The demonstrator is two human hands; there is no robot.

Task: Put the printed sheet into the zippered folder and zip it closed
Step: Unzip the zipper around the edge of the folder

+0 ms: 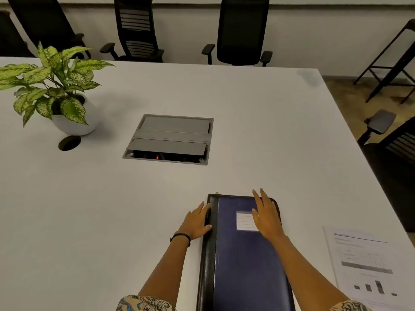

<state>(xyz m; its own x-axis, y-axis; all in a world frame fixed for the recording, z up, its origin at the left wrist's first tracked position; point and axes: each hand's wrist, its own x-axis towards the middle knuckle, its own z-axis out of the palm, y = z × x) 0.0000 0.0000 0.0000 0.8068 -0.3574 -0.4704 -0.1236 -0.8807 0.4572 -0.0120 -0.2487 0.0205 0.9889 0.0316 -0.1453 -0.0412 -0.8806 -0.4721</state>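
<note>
Resting flat and open on the closed zippered folder (244,254), my right hand (267,215) grips nothing; my left hand (196,222), open, touches its spine. Printed sheet (368,265) lies right of my right forearm.

On the table (247,131), the zippered folder (242,265) lies nearest the person, the printed sheet (368,265) at its 3 o'clock, the cable box (168,139) at its 11 o'clock, and the potted plant (56,90) at the box's 9 o'clock.

Left hand (195,221) flat, fingers (203,208) extended, right hand (266,217) flat, palm down
</note>
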